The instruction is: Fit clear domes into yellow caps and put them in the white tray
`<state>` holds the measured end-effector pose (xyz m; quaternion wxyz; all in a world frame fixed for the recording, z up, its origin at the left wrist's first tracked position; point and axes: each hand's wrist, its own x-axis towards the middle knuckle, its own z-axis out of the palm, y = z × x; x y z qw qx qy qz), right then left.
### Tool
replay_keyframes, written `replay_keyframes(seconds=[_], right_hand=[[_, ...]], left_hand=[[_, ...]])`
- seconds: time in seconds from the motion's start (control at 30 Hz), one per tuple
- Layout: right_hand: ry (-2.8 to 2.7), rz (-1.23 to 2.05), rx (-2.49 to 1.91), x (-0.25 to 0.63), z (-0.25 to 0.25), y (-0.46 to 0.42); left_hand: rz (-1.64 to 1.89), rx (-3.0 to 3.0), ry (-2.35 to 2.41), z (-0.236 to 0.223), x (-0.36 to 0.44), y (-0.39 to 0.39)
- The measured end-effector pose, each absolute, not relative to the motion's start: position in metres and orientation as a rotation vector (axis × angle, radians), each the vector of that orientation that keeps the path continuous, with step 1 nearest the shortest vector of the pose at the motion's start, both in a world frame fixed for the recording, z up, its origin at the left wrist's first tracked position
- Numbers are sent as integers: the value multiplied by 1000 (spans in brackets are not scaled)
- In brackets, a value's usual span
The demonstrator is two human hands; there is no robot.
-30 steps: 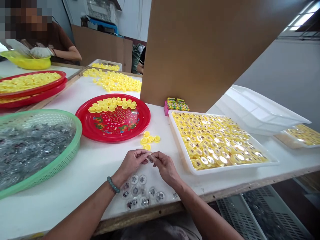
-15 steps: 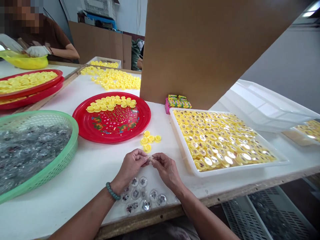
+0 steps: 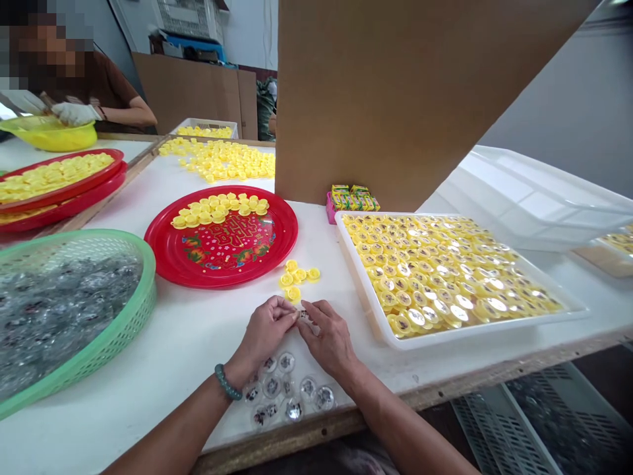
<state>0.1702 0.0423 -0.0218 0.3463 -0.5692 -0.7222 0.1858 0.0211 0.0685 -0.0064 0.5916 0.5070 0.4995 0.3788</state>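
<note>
My left hand (image 3: 264,330) and my right hand (image 3: 329,336) meet fingertip to fingertip just above the white table (image 3: 188,330), both pinched on one small clear piece (image 3: 301,315) between them. A few loose yellow caps (image 3: 297,279) lie just beyond my fingers. Several clear round pieces (image 3: 287,392) with dark centres lie under my wrists near the table's front edge. A green bead bracelet (image 3: 225,382) is on my left wrist.
A red plate (image 3: 222,241) with yellow caps is at centre, a green basket (image 3: 74,303) of clear pieces at left, a white tray (image 3: 390,333) of filled yellow caps at right. A cardboard sheet (image 3: 395,99) stands behind. Another person (image 3: 93,92) works at far left.
My hands stay pinched together on the small piece and have lowered slightly toward the table. The camera has shifted a little; nothing else has moved.
</note>
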Motion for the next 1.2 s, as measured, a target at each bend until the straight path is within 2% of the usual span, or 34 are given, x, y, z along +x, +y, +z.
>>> replay_keyframes(seconds=[0.13, 0.27, 0.4, 0.63, 0.87, 1.2], right_hand=[[-1889, 470, -1449, 172, -22, 43], [-1857, 462, -1454, 173, -22, 45], [-1834, 479, -1491, 176, -25, 48], [-1819, 507, -1488, 182, -25, 49], [-2027, 569, -1324, 182, -23, 47], [-2131, 520, -1212, 181, -32, 52]], left_hand=[[771, 1755, 1538, 4, 11, 87], [664, 2116, 1575, 3, 11, 102], [620, 2239, 1556, -6, 17, 110], [624, 2185, 1393, -10, 13, 102], [577, 1911, 1246, -10, -7, 81], [737, 1647, 1116, -24, -4, 88]])
